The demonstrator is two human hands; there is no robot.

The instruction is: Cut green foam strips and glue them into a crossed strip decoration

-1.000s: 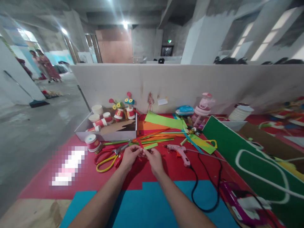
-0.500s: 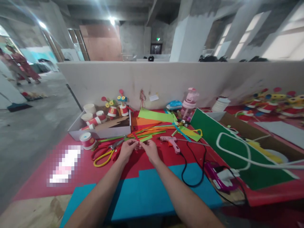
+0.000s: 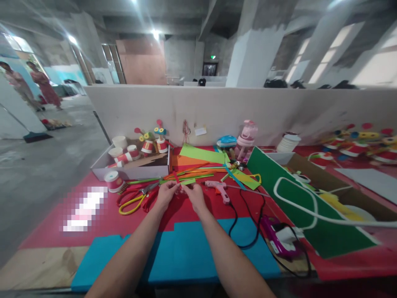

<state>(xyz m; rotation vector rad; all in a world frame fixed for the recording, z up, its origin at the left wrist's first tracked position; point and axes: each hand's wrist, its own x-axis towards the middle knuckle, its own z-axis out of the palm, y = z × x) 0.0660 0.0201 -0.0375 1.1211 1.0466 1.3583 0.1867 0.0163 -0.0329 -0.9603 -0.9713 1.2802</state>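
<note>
My left hand [image 3: 167,194] and my right hand [image 3: 194,195] meet fingertip to fingertip over the red tabletop. Both are closed in a pinch on a narrow red paper strip [image 3: 176,177], whose upper end sticks up between them. A short light green paper strip [image 3: 188,181] shows just behind the right fingers; whether they grip it too, I cannot tell. Left of my left hand lie scissors with yellow handles [image 3: 132,205], beside red-handled ones. A pink glue gun [image 3: 219,190] rests on its side to the right of my right hand.
At the back left, a white box [image 3: 133,173] holds paper cups and cup figures. Green and orange sheets [image 3: 203,154] lie behind the hands. A green-sided box [image 3: 297,203] and a purple power strip [image 3: 281,238] with cables stand right. Blue sheets [image 3: 186,256] line the front edge.
The camera view has tilted up a little and shifted. Both hands keep their pinch at nearly the same spot, with the red strip still between them.
</note>
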